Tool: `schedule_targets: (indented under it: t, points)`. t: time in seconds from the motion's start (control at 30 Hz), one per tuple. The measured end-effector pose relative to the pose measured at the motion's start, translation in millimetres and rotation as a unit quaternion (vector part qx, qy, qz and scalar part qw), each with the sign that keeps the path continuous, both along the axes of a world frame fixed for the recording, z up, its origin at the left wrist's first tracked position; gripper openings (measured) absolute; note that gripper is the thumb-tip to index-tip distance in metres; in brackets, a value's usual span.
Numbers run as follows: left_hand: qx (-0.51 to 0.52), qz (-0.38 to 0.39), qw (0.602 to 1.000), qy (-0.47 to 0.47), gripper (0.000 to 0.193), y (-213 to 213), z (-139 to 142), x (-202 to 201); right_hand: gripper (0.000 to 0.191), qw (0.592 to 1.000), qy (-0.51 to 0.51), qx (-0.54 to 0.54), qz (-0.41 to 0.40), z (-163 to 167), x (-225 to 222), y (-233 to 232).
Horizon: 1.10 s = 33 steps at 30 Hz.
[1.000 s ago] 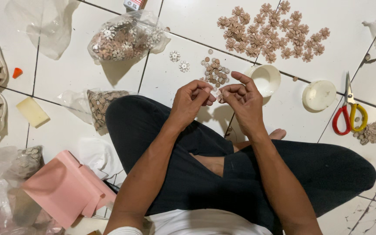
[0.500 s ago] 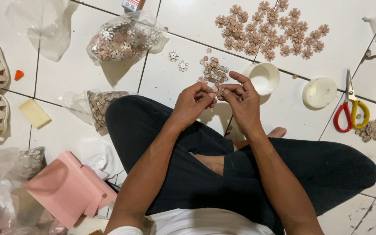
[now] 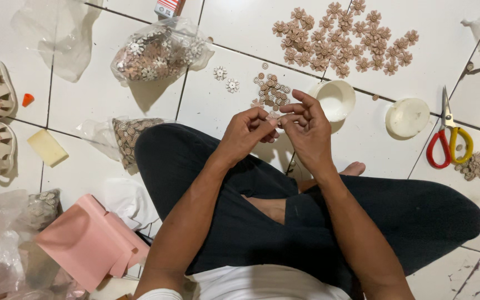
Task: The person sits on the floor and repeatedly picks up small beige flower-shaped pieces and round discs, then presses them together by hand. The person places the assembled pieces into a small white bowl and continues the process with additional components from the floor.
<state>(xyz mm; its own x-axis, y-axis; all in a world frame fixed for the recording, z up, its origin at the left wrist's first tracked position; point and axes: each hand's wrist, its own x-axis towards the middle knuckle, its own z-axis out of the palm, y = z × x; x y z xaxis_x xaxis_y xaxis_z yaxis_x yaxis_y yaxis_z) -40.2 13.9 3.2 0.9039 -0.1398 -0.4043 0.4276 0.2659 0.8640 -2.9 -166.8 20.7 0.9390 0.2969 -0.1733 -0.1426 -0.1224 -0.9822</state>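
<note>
Head view, landmark: small white round plastic cup (image 3: 335, 100) on the white tiled floor (image 3: 84, 105).
Left hand (image 3: 245, 132): just below-left of the cup, fingers curled shut, tips pinching a tiny pale flower-shaped piece (image 3: 274, 115) that is mostly hidden.
Right hand (image 3: 305, 129): just below the cup, thumb and forefinger closed on the same piece, the other fingers spread loosely.
Loose pile: small brown discs (image 3: 272, 91), just left of the cup.
Laid-out group: brown flower-shaped pieces (image 3: 343, 40), above the cup.
Containers: the cup looks empty; a shallow white round lid (image 3: 407, 117) to its right holds nothing visible; a clear plastic bag (image 3: 159, 53) far left holds pale and brown flower pieces.
Tool: red-and-yellow-handled scissors (image 3: 446, 139), right of the lid.
Risk: the piece is tiny and held only at the fingertips; a slip would likely drop it among the discs.
</note>
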Motion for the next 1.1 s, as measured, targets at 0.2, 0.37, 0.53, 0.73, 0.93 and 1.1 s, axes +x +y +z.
schedule_targets:
  t: [0.2, 0.37, 0.53, 0.73, 0.93, 1.1]
  points:
    - [0.028, 0.006, 1.0, -0.003, 0.02, -5.4, -2.5, 0.8, 0.052, 1.0, -0.004, -0.028, 0.003, 5.7, -6.3, 0.8]
    - [0.014, 0.017, 1.0, -0.015, 0.021, -2.3, -4.0, -1.4, 0.05, 1.0, 0.0, -0.001, 0.003, 2.9, -4.9, 0.7]
    - [-0.03, 0.032, 0.999, -0.007, 0.02, -1.9, -4.1, -0.8, 0.052, 0.999, 0.014, 0.038, -0.012, -0.3, -0.4, -0.7]
    - [-0.009, 0.019, 1.0, 0.008, 0.017, -3.6, -2.1, -0.3, 0.055, 0.997, 0.049, 0.047, -0.027, 3.0, 2.4, 2.0]
    - [-0.001, 0.02, 1.0, -0.008, 0.028, -3.1, 1.1, -1.4, 0.056, 0.999, -0.006, 0.021, -0.031, 8.0, 8.5, -1.9]
    - [0.019, 0.073, 0.997, 0.015, 0.04, -0.4, -1.9, 2.8, 0.056, 0.947, -0.218, -0.221, -0.076, 10.2, 87.2, -41.6]
